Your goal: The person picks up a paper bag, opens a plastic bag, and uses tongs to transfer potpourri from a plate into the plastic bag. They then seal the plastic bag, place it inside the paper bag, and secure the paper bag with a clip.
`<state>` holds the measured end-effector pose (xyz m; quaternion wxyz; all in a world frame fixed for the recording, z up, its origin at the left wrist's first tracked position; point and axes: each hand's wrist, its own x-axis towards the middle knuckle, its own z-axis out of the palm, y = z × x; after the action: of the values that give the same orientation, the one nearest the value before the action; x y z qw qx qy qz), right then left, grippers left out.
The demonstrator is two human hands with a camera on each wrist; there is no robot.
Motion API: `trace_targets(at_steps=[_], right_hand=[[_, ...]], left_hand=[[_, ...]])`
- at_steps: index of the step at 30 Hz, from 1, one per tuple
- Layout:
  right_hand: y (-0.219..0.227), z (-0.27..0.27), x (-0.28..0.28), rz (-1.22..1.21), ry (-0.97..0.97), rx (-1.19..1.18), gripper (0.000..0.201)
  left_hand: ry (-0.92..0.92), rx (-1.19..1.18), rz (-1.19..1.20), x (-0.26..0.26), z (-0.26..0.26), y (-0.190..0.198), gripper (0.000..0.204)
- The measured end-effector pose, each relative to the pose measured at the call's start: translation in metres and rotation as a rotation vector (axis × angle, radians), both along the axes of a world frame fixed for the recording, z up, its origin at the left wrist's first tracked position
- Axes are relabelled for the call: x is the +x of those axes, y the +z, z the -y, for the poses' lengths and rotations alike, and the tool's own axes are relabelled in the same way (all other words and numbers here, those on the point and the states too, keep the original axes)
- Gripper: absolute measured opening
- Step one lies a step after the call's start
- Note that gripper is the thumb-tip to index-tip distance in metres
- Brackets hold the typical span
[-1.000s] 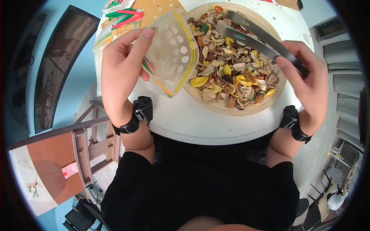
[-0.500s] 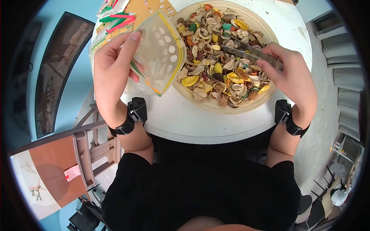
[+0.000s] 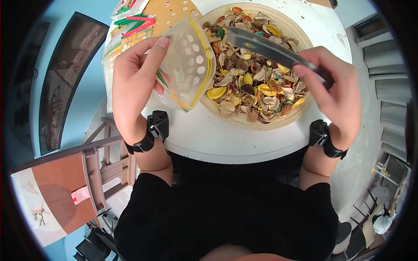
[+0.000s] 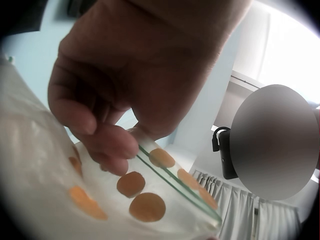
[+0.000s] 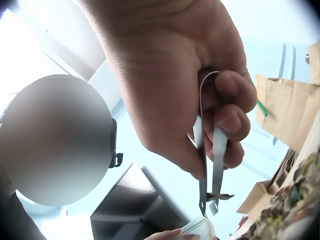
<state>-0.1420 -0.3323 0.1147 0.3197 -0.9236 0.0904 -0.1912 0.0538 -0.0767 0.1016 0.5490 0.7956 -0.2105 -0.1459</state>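
My left hand (image 3: 137, 80) pinches a clear zip bag (image 3: 185, 76) by its edge. The bag has a yellow zip strip, pale dots on the head-view side, and its mouth faces the tray. Orange-brown dots show on the bag (image 4: 185, 210) in the left wrist view. My right hand (image 3: 337, 82) grips metal tongs (image 3: 272, 51) above the potpourri (image 3: 257, 80), the tips pointing toward the bag. In the right wrist view a thin dried petal (image 5: 220, 196) sits between the tips of the tongs (image 5: 218, 150). Dried petals, yellow pieces and small cones fill a round wooden tray (image 3: 237, 122).
Another bag with orange marks (image 3: 109, 80) lies under my left hand at the white table's (image 3: 209, 145) left side. Behind it are pink and green strips (image 3: 139, 27) and a brown sheet (image 3: 178, 15). Brown paper bags (image 5: 287, 105) stand beyond the tray. A wooden chair (image 3: 93, 174) is at left.
The tongs were spread over the tray, then dipped into the potpourri. Now they are lifted, their arms closer together and tips nearer the bag. My left hand keeps its hold.
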Motion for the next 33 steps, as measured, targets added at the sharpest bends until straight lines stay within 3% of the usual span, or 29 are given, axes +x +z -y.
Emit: trace_targets(at_steps=[5, 11, 18, 33], right_hand=[[-0.014, -0.018, 0.014, 0.024, 0.19, 0.058, 0.023], [-0.014, -0.002, 0.005, -0.006, 0.021, 0.212, 0.02], [-0.013, 0.011, -0.003, -0.304, 0.08, 0.032, 0.017], [-0.002, 0.004, -0.004, -0.052, 0.069, 0.112, 0.012]], left_hand=[[-0.02, 0.0, -0.005, -0.001, 0.0, -0.001, 0.034], [-0.008, -0.031, 0.02, 0.004, -0.005, -0.002, 0.034], [-0.003, -0.029, 0.045, 0.008, -0.006, -0.004, 0.034], [-0.003, -0.004, 0.004, -0.001, 0.001, -0.001, 0.034]])
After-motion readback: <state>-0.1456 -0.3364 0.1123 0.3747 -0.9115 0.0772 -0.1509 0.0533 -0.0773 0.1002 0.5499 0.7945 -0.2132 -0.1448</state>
